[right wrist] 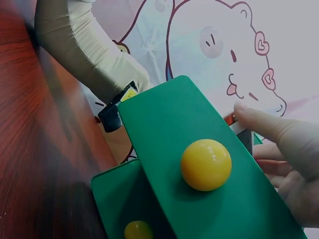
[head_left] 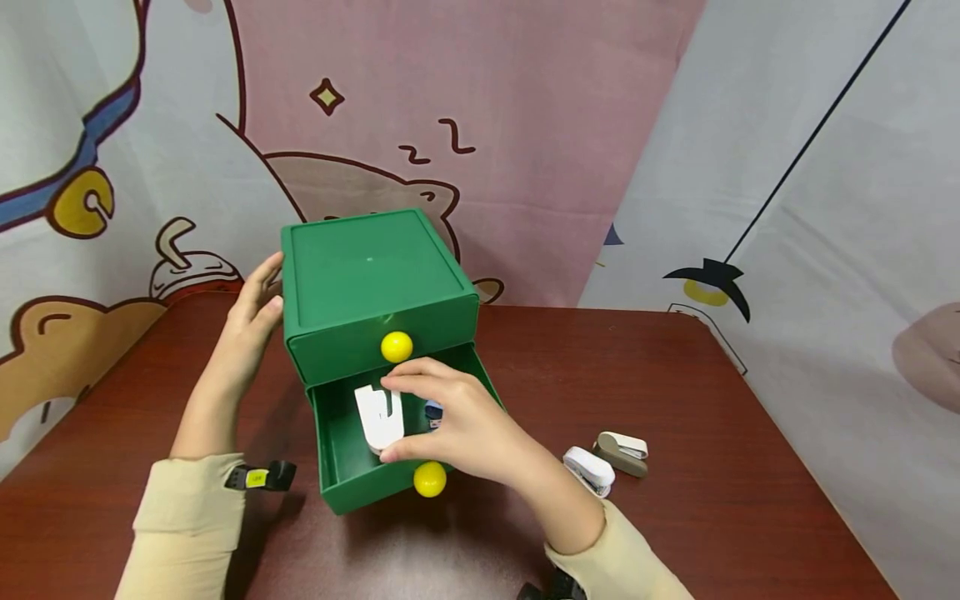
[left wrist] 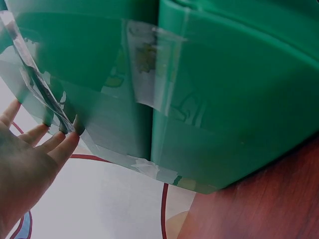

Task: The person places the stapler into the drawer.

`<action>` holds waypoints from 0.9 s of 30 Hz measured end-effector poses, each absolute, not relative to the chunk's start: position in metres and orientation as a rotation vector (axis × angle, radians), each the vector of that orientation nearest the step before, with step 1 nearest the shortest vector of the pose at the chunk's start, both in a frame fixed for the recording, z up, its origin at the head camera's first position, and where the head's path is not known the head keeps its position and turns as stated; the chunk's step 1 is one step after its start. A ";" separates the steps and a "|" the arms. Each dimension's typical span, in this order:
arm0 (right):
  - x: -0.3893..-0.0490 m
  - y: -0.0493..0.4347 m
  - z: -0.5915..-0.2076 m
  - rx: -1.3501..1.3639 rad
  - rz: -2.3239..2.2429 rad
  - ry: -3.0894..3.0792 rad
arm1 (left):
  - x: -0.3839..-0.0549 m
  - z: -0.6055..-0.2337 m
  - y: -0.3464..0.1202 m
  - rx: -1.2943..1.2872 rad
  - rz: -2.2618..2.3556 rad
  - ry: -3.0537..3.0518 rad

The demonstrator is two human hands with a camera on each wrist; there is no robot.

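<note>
A green two-drawer box (head_left: 375, 275) stands on the table with its lower drawer (head_left: 341, 492) pulled out. My left hand (head_left: 251, 321) rests its fingertips against the box's left side; in the left wrist view the fingers (left wrist: 62, 149) are spread along the green wall. Over the open drawer, my right hand (head_left: 468, 421) pinches a small white stapler (head_left: 381, 425) between the thumb and fingers. The thumb (right wrist: 261, 122) shows beyond the drawer front in the right wrist view. Behind the right fingers a small dark blue item (head_left: 433, 412) lies in the drawer, partly hidden.
Right of the box, a white stapler (head_left: 590, 469) and an olive and white stapler (head_left: 621, 454) lie side by side on the brown table (head_left: 712, 467). Yellow ball knobs stick out from the upper and lower drawer fronts. A printed cloth (head_left: 540, 125) hangs behind.
</note>
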State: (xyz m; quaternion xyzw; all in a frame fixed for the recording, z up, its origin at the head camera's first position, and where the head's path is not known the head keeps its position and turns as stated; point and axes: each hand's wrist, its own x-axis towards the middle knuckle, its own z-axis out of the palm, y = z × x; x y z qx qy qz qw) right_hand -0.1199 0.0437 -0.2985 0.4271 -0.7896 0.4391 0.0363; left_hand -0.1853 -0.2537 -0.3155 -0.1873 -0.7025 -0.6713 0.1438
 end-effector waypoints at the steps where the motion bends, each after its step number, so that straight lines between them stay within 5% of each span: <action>1: -0.120 0.043 -0.298 1.310 1.329 -2.446 | -0.185 -0.315 -0.254 -0.538 -1.936 -2.023; 27: -0.118 0.044 -0.300 1.271 1.236 -2.502 | -0.186 -0.316 -0.254 -0.545 -1.943 -2.014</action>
